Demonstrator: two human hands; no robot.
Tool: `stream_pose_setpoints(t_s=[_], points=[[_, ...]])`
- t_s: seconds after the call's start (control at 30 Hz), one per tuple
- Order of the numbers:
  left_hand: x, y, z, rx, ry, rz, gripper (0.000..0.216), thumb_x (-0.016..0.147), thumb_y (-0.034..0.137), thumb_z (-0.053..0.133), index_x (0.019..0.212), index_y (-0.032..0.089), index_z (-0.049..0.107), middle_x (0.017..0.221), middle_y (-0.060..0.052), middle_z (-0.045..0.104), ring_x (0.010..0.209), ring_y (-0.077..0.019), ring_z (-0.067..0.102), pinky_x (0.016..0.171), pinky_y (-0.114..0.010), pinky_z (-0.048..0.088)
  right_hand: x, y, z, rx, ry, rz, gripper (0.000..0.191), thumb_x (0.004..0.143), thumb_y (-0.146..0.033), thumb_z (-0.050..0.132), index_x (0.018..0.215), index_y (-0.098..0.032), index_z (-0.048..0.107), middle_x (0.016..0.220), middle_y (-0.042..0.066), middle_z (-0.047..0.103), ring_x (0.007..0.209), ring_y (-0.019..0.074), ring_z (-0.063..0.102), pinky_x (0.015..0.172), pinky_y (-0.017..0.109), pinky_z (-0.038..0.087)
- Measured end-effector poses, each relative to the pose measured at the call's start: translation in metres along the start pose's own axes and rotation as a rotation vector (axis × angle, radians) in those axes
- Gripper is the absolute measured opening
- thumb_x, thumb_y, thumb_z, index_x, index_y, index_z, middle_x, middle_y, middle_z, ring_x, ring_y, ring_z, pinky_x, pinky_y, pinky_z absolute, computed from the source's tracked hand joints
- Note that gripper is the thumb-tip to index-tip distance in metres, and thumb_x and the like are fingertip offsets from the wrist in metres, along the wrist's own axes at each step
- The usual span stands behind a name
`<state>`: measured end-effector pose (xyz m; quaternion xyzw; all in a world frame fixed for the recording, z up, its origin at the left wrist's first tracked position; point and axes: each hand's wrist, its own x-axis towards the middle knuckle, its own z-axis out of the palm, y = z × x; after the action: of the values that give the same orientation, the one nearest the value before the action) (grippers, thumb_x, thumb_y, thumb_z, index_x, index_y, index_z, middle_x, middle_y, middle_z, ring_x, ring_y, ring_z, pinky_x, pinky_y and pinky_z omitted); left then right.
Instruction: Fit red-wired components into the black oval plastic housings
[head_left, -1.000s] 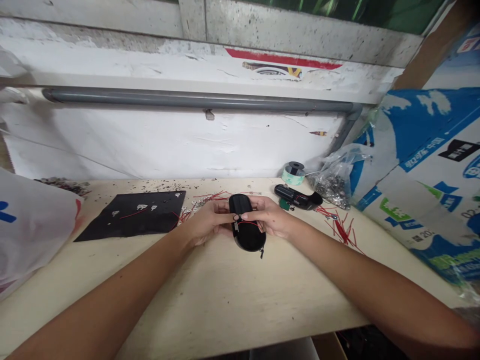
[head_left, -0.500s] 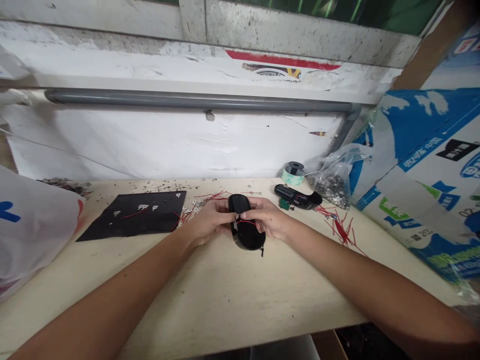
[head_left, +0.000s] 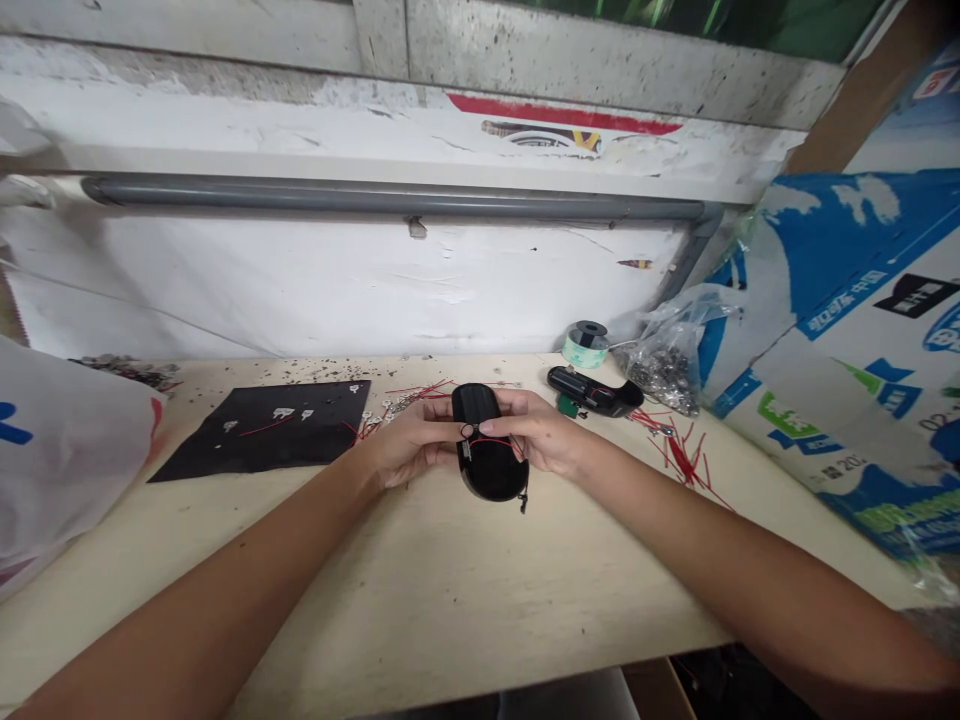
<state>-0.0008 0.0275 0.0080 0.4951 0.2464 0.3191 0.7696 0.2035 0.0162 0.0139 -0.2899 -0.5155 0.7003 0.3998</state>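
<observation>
Between both hands, a black oblong plastic housing is held above the table, its hollow side facing me. A thin red wire runs across its middle, and a short dark piece dangles at its lower right. My left hand grips the left side, thumb pressed near a small metal part at the centre. From the right, my right hand closes on the other side, its thumb tip almost meeting the left one. Fingers behind the housing are partly hidden. A similar black housing with a green circuit board lies behind to the right.
Red wires lie at right, near a clear bag of small metal parts and a tape roll. At left are a black sheet with small metal pieces and a white plastic bag. A printed carton stands right.
The left thumb has shifted slightly left and up on the housing, showing more of the small metal part. Both hands keep their hold, and the housing has tilted a little.
</observation>
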Motion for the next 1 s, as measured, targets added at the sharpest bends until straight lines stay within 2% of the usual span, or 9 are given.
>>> stream_pose_setpoints(t_s=[0.3, 0.47, 0.63, 0.8, 0.9, 1.0], points=[[0.0012, 0.0, 0.0038, 0.007, 0.039, 0.005, 0.024, 0.07, 0.018, 0.086, 0.092, 0.016, 0.078, 0.084, -0.004, 0.074, 0.076, -0.0126, 0.067, 0.074, -0.024, 0.056, -0.0009, -0.0013, 0.0019, 0.003, 0.011, 0.018, 0.047, 0.063, -0.017, 0.087, 0.107, -0.016, 0.071, 0.094, 0.005, 0.074, 0.074, 0.0143, 0.07, 0.058, 0.02, 0.056], [0.0031, -0.0028, 0.002, 0.023, 0.031, 0.021, 0.027, 0.069, 0.019, 0.087, 0.094, 0.015, 0.078, 0.079, -0.002, 0.072, 0.071, -0.0112, 0.065, 0.067, -0.022, 0.053, -0.0003, -0.0008, 0.0021, -0.002, 0.023, 0.027, 0.045, 0.062, -0.017, 0.086, 0.105, -0.015, 0.072, 0.092, 0.004, 0.073, 0.071, 0.0139, 0.069, 0.056, 0.02, 0.056], [0.0031, -0.0027, 0.0026, 0.029, 0.056, 0.003, 0.027, 0.068, 0.02, 0.088, 0.093, 0.015, 0.078, 0.08, -0.003, 0.071, 0.072, -0.0105, 0.064, 0.067, -0.021, 0.053, -0.0002, -0.0001, 0.0038, -0.007, 0.061, 0.021, 0.044, 0.06, -0.016, 0.086, 0.102, -0.013, 0.073, 0.087, 0.004, 0.073, 0.066, 0.0124, 0.067, 0.051, 0.018, 0.052], [0.0023, -0.0014, 0.0048, 0.029, 0.074, -0.007, 0.029, 0.066, 0.02, 0.089, 0.091, 0.013, 0.077, 0.079, -0.003, 0.07, 0.071, -0.0108, 0.064, 0.065, -0.021, 0.053, -0.0007, 0.001, 0.0045, 0.019, 0.072, 0.031, 0.046, 0.059, -0.014, 0.085, 0.103, -0.013, 0.073, 0.089, 0.005, 0.074, 0.069, 0.0139, 0.069, 0.059, 0.022, 0.057], [0.0015, -0.001, 0.0025, -0.016, 0.045, -0.033, 0.026, 0.065, 0.018, 0.089, 0.087, 0.012, 0.076, 0.077, -0.003, 0.069, 0.068, -0.0096, 0.063, 0.061, -0.019, 0.05, -0.0012, 0.0, 0.0063, 0.028, 0.045, 0.04, 0.048, 0.06, -0.014, 0.085, 0.106, -0.014, 0.073, 0.092, 0.005, 0.074, 0.071, 0.0128, 0.068, 0.062, 0.021, 0.057], [0.0005, -0.0008, -0.0005, -0.069, 0.003, -0.049, 0.024, 0.067, 0.017, 0.088, 0.086, 0.011, 0.076, 0.074, -0.002, 0.069, 0.064, -0.0085, 0.062, 0.057, -0.018, 0.05, -0.0014, -0.0021, 0.0083, 0.029, 0.037, 0.053, 0.047, 0.06, -0.015, 0.086, 0.106, -0.014, 0.073, 0.091, 0.005, 0.074, 0.067, 0.0112, 0.067, 0.058, 0.019, 0.055]])
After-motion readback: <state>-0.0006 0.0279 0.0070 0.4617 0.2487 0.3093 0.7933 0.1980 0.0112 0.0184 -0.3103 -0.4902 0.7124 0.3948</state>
